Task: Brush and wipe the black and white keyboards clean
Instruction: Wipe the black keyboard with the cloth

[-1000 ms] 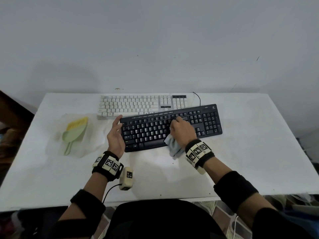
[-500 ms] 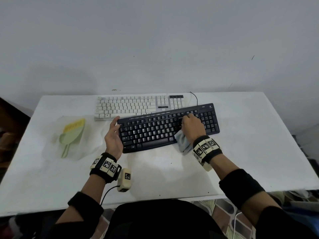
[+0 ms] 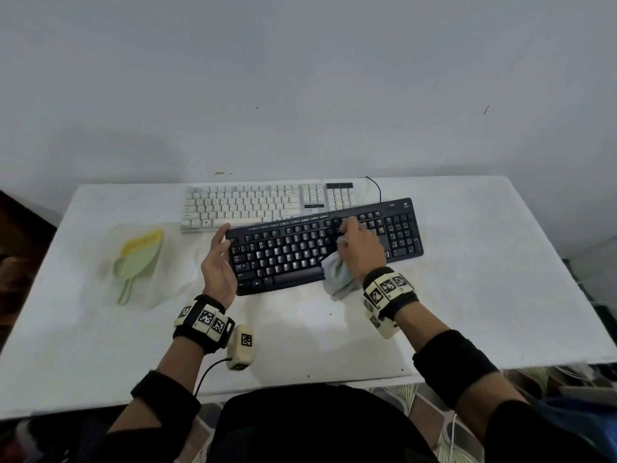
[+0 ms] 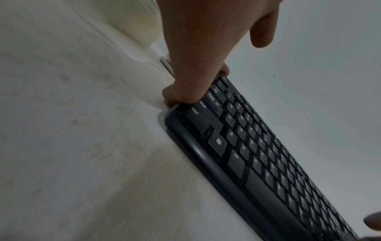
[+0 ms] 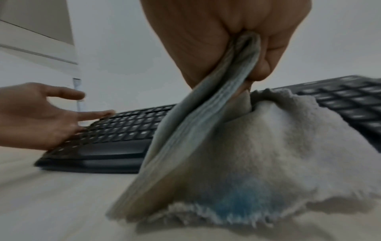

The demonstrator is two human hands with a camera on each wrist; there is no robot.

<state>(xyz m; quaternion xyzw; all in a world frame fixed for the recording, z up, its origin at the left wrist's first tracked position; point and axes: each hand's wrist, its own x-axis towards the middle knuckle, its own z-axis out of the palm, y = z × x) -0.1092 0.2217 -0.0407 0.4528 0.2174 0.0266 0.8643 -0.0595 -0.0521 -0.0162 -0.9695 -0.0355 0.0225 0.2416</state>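
The black keyboard [image 3: 300,252] lies slanted on the white table [image 3: 467,295], its far edge over the white keyboard [image 3: 247,205] behind it. My left hand [image 3: 218,262] rests with straight fingers against the black keyboard's left end [image 4: 206,130]; in the left wrist view one finger bends at its corner. My right hand [image 3: 359,252] grips a pale grey-blue cloth [image 3: 337,275] and presses it on the keys right of centre. The cloth [image 5: 237,146] is bunched in that fist and trails onto the table at the near edge.
A green and yellow hand brush [image 3: 138,259] lies on a clear plastic sheet [image 3: 160,289] at the left. A black cable [image 3: 375,188] runs back from the keyboards. A wall stands close behind the table. Bare table lies right of the black keyboard.
My right hand has carried the cloth rightward and toward the far rows of the black keyboard. The left hand has stayed at the keyboard's left end.
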